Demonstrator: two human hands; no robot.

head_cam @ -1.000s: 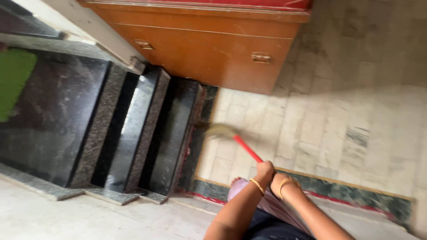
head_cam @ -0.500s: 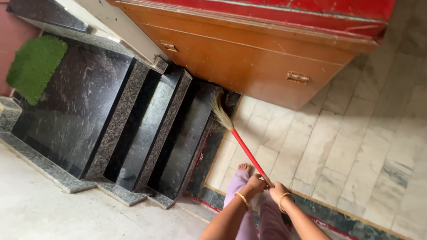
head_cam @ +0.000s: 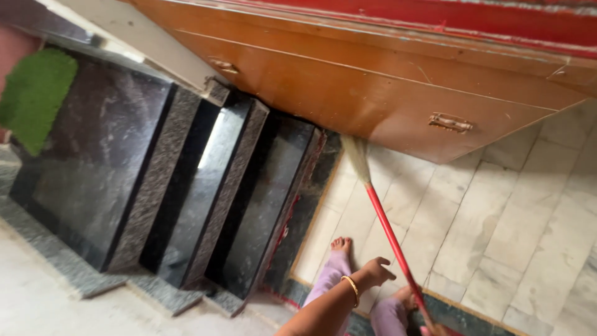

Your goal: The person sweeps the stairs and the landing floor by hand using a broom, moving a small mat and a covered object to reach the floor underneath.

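The left hand, a gold bangle at its wrist, hangs open and empty just beside the red-handled grass broom. The broom's straw head lies on the pale marble floor at the orange wooden cabinet's base. The right hand is out of view.

Pale marble tiles with a dark green border are covering the floor. Polished black granite steps are descending at left, reflecting light. An orange-brown wooden cabinet is standing above; a green mat is lying far left.
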